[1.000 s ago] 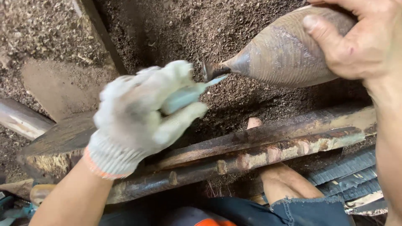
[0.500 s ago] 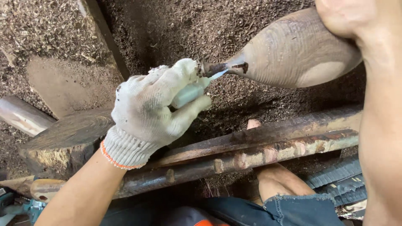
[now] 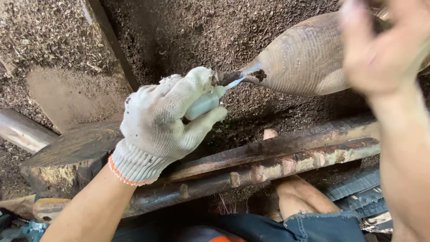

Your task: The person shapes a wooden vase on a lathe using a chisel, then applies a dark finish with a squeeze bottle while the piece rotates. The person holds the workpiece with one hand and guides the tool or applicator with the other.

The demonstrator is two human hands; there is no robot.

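1. The left hand (image 3: 165,130), in a white knitted work glove with an orange cuff edge, sits at the centre of the frame, its grip closed around the pale handle of a small blade tool (image 3: 210,99).
2. The tool's thin tip points right and meets the narrow, dark-stained neck of a tapered, brown, bottle-shaped wooden piece (image 3: 304,58) lying across the upper right of the frame.
3. The bare right hand (image 3: 380,45) is at the upper right, blurred, over the wide end of the wooden piece; it seems to rest on it, but I cannot tell whether its grip is closed on the wood.
4. Brown sawdust and shavings (image 3: 188,31) cover the ground behind the piece, across the upper half of the frame.
5. Two rusty dark metal bars (image 3: 277,161) run side by side from lower left to right, below the gloved hand.
6. A dark wooden block (image 3: 67,157) lies at the lower left, beside the glove's cuff.
7. A bare knee with a blue denim hem (image 3: 309,210) shows at the bottom right.
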